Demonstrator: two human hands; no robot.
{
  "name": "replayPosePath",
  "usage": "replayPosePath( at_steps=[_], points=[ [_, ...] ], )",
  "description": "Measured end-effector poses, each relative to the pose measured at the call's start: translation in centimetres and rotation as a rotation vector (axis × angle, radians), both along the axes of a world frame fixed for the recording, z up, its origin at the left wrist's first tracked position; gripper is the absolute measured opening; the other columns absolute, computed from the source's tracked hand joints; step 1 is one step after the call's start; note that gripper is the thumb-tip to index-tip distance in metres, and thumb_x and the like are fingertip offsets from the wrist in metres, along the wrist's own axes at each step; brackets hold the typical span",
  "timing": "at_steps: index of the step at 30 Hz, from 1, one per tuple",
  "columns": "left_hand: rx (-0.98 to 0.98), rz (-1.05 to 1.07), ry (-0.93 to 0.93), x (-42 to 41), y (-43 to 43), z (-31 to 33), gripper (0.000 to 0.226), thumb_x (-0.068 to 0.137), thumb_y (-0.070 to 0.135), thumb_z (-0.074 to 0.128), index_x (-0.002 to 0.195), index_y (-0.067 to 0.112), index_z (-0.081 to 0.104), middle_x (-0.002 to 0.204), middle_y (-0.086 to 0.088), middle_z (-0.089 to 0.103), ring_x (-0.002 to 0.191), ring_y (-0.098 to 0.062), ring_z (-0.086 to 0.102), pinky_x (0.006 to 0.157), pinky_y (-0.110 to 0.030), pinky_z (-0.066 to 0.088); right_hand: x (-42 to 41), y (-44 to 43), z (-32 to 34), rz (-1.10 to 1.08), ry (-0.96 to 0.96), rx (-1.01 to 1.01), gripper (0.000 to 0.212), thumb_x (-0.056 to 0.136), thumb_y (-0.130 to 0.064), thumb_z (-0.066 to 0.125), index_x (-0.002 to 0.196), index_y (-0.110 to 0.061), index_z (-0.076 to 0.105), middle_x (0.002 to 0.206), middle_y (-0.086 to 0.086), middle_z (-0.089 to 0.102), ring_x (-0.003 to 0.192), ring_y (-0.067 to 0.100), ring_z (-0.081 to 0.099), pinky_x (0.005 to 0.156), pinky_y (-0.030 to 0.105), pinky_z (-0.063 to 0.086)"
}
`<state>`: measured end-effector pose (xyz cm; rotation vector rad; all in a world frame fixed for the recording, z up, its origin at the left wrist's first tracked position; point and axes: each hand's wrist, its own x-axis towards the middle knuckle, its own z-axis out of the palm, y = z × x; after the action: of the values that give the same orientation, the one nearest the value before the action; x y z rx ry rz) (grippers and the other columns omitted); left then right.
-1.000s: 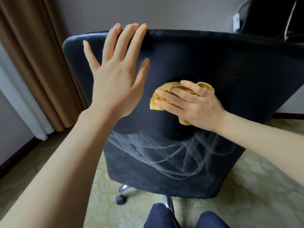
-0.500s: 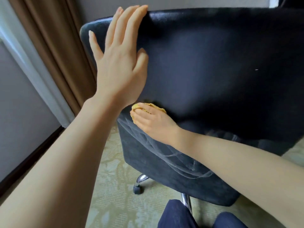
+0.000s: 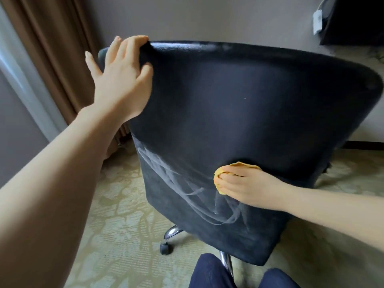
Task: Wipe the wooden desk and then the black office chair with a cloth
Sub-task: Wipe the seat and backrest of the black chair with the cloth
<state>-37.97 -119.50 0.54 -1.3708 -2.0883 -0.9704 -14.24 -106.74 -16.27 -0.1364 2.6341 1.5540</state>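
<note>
The black office chair (image 3: 239, 104) stands with its backrest facing me, dusty pale streaks across the lower part. My left hand (image 3: 122, 84) holds the backrest's top left corner, fingertips hooked over the top edge and thumb spread out to the left. My right hand (image 3: 247, 186) holds a bunched yellow cloth (image 3: 220, 175) and presses it against the lower middle of the backrest, just right of the streaks. Most of the cloth is hidden under the fingers.
A brown curtain (image 3: 58, 48) hangs at the left by the wall. The chair's chrome leg and black caster (image 3: 166, 246) rest on patterned carpet. My knees in dark trousers (image 3: 214, 273) are at the bottom. A dark piece of furniture (image 3: 357, 19) stands at the top right.
My right hand has swept the cloth from the backrest's left side to its lower middle. My left hand went from lying flat to hooking its fingertips over the top edge.
</note>
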Motion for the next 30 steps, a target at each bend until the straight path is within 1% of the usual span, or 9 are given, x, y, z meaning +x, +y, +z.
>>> replayPosePath(
  at_steps=[2,4,7,12,17,19,22,26,30],
  points=[
    [-0.012,0.031,-0.003,0.8,0.0,0.1,0.046,0.097,0.032,0.028,0.143,0.025,0.030,0.152,0.006,0.028,0.146,-0.017,0.006,0.111,-0.058,-0.009,0.9,0.9,2.3,0.082,-0.032,0.124,0.060,0.097,-0.012,0.000,0.136,-0.016,0.045,0.137,0.001,0.045,0.131,0.022,0.035,0.112,0.036,0.026],
    [0.020,0.002,0.021,2.4,-0.1,-0.1,0.049,0.100,0.035,0.028,0.148,0.026,0.022,0.156,0.008,0.018,0.146,-0.016,0.002,0.112,-0.055,-0.009,1.9,0.5,5.8,0.012,0.048,0.020,0.057,0.099,-0.014,0.003,0.139,-0.016,0.044,0.144,0.001,0.042,0.135,0.018,0.033,0.115,0.037,0.025],
    [0.082,-0.122,0.135,5.6,-0.1,-0.4,0.053,0.100,0.036,0.027,0.151,0.026,0.017,0.159,0.007,0.009,0.146,-0.016,0.000,0.113,-0.052,-0.008,1.6,-0.7,9.9,0.062,0.279,-0.008,0.052,0.098,0.002,0.019,0.115,-0.012,0.066,0.118,0.002,0.064,0.112,0.018,0.058,0.107,0.035,0.040],
    [0.077,-0.304,0.206,10.4,1.2,-1.0,0.053,0.099,0.039,0.021,0.150,0.025,0.018,0.159,0.006,0.010,0.146,-0.014,-0.002,0.115,-0.050,-0.009,-1.6,-1.9,11.3,0.194,0.500,0.067,0.059,0.097,0.001,0.015,0.099,-0.021,0.070,0.102,-0.003,0.069,0.105,0.017,0.062,0.101,0.031,0.044],
    [0.137,-0.243,0.184,11.3,2.2,-2.0,0.050,0.100,0.038,0.023,0.148,0.025,0.026,0.156,0.008,0.021,0.146,-0.013,0.004,0.113,-0.054,-0.010,-5.4,-2.3,9.0,0.387,0.846,0.110,0.024,0.085,0.002,0.035,0.085,-0.009,0.057,0.073,0.005,0.064,0.087,0.026,0.040,0.080,0.032,0.032],
    [0.155,-0.218,0.196,11.1,2.2,-2.1,0.049,0.099,0.038,0.022,0.146,0.025,0.030,0.153,0.008,0.027,0.145,-0.012,0.009,0.113,-0.057,-0.006,-6.3,-2.3,7.7,0.337,0.821,0.132,0.022,0.074,-0.001,0.040,0.076,-0.010,0.060,0.068,0.000,0.059,0.081,0.022,0.034,0.074,0.031,0.027],
    [0.186,-0.208,0.171,10.9,2.2,-2.3,0.048,0.098,0.037,0.022,0.143,0.025,0.035,0.148,0.009,0.033,0.143,-0.011,0.015,0.112,-0.060,-0.002,-7.1,-1.9,4.3,0.261,0.657,0.103,0.034,0.075,-0.006,0.043,0.085,-0.016,0.074,0.083,-0.002,0.067,0.091,0.024,0.040,0.088,0.032,0.029],
    [0.205,-0.193,0.151,10.9,2.2,-2.5,0.045,0.099,0.034,0.026,0.141,0.024,0.038,0.147,0.007,0.034,0.143,-0.011,0.017,0.112,-0.059,0.000,-6.8,-2.2,0.2,-0.064,0.504,-0.252,0.031,0.079,-0.043,0.067,0.108,-0.034,0.071,0.113,-0.017,0.066,0.109,0.002,0.059,0.095,0.018,0.044],
    [0.203,-0.219,0.120,10.9,2.1,-2.5,0.043,0.099,0.034,0.028,0.140,0.026,0.038,0.149,0.007,0.032,0.143,-0.011,0.016,0.113,-0.058,-0.001,-2.4,-1.9,-4.0,-0.161,0.166,0.015,0.056,0.092,-0.032,0.055,0.142,-0.012,0.039,0.145,0.001,0.042,0.136,0.023,0.035,0.116,0.041,0.011]
  ],
)
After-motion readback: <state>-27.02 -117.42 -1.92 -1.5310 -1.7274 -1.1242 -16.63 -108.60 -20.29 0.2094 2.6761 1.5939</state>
